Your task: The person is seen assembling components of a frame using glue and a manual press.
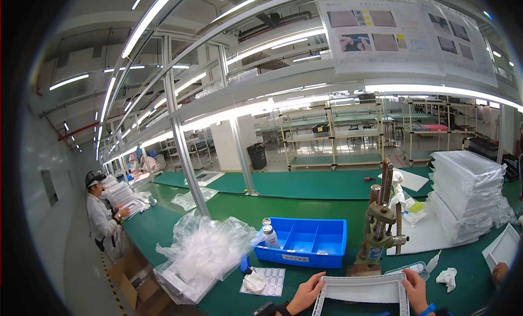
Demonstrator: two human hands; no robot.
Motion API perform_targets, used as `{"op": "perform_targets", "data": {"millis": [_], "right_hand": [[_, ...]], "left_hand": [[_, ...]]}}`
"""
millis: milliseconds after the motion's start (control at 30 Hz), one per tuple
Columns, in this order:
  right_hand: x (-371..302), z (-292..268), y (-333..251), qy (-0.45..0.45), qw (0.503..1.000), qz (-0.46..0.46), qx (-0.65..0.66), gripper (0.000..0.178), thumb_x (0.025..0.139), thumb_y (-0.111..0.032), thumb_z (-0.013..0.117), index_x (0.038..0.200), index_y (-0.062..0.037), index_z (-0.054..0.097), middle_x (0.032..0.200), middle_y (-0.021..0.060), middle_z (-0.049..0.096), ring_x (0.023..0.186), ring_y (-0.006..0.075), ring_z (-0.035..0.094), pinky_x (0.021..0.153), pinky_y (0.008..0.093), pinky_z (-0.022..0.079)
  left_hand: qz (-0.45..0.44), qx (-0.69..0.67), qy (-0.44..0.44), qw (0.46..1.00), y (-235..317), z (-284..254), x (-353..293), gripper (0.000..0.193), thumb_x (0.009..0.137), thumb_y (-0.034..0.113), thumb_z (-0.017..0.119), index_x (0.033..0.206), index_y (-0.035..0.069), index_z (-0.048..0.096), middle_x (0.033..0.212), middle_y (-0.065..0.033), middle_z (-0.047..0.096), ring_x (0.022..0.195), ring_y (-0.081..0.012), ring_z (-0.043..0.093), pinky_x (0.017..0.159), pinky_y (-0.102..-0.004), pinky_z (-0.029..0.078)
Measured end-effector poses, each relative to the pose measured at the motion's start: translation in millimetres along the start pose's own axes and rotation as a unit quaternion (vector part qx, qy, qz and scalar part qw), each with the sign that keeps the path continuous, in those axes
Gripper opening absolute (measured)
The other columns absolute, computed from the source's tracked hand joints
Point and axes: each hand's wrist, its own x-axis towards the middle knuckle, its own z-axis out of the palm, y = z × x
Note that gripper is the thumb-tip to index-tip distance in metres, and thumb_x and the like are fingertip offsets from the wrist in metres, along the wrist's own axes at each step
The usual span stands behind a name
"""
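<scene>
A white rectangular plastic frame (362,280) is held level at the front edge of the bench, its near part cut off by the picture's lower edge. My left hand (306,294) grips its left far corner, with the thumb on top. Around the right far corner my right hand (416,290) is closed in the same way, a blue band at its wrist. Just beyond the frame stands a green hand press (376,234) with a long lever. A sheet of labels (275,283) with a crumpled white cloth (254,281) on it lies left of my left hand.
Behind is a blue divided bin (300,262) with a white pump bottle (269,237). Clear plastic bags (204,256) heap up at left, wrapped white parts (466,196) stack at right. Another person's hand (499,273) touches a white tray (504,248); a person in white (106,223) works far left.
</scene>
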Motion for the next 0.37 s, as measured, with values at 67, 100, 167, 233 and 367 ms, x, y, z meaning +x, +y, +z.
{"op": "perform_targets", "data": {"millis": [67,100,167,233,367], "right_hand": [[0.1,0.7,2.0,-0.003,1.0,-0.002,0.014,0.039,0.087,0.006,0.054,0.127,0.0061,0.055,0.119,0.0117,0.062,0.109,0.0175,0.06,0.097,0.029,0.045],[-0.2,0.7,1.5,-0.013,1.0,0.004,0.011,0.039,0.087,0.006,0.054,0.127,0.0061,0.055,0.119,0.0117,0.062,0.109,0.0175,0.06,0.097,0.029,0.045],[-0.1,-0.5,-0.8,-0.01,1.0,0.01,0.009,0.041,0.088,0.005,0.053,0.128,0.0057,0.054,0.122,0.0124,0.06,0.113,0.0183,0.059,0.099,0.029,0.044],[-2.7,-5.3,10.0,-0.029,0.999,0.018,-0.005,0.042,0.089,0.004,0.052,0.131,0.0056,0.052,0.127,0.0141,0.059,0.119,0.0202,0.056,0.103,0.0306,0.041],[-2.3,0.6,-4.9,-0.011,0.999,0.027,0.034,0.044,0.09,0.003,0.051,0.134,0.0057,0.049,0.13,0.0161,0.057,0.121,0.0229,0.055,0.105,0.0323,0.04]], "left_hand": [[0.016,-0.002,0.015,1.0,-1.6,1.1,-1.2,0.042,0.1,0.026,0.055,0.136,0.004,0.051,0.1,-0.0111,0.068,0.086,-0.0128,0.06,0.079,-0.0278,0.048],[0.035,-0.004,0.028,0.999,-2.6,1.4,-3.7,0.043,0.099,0.028,0.056,0.135,0.003,0.051,0.092,-0.0111,0.067,0.079,-0.0129,0.058,0.074,-0.0286,0.049],[0.037,0.024,0.033,0.998,-5.7,-0.4,-2.6,0.043,0.099,0.026,0.055,0.135,0.003,0.05,0.093,-0.0116,0.067,0.077,-0.0142,0.058,0.073,-0.0294,0.049],[0.04,0.001,0.027,0.999,6.5,0.8,-2.9,0.043,0.099,0.025,0.056,0.134,0.001,0.05,0.094,-0.013,0.067,0.078,-0.0147,0.06,0.074,-0.0301,0.049],[0.0,0.028,-0.003,1.0,6.0,-4.9,-1.2,0.043,0.1,0.026,0.055,0.136,0.003,0.049,0.102,-0.0155,0.068,0.09,-0.0224,0.065,0.08,-0.0295,0.05]]}}
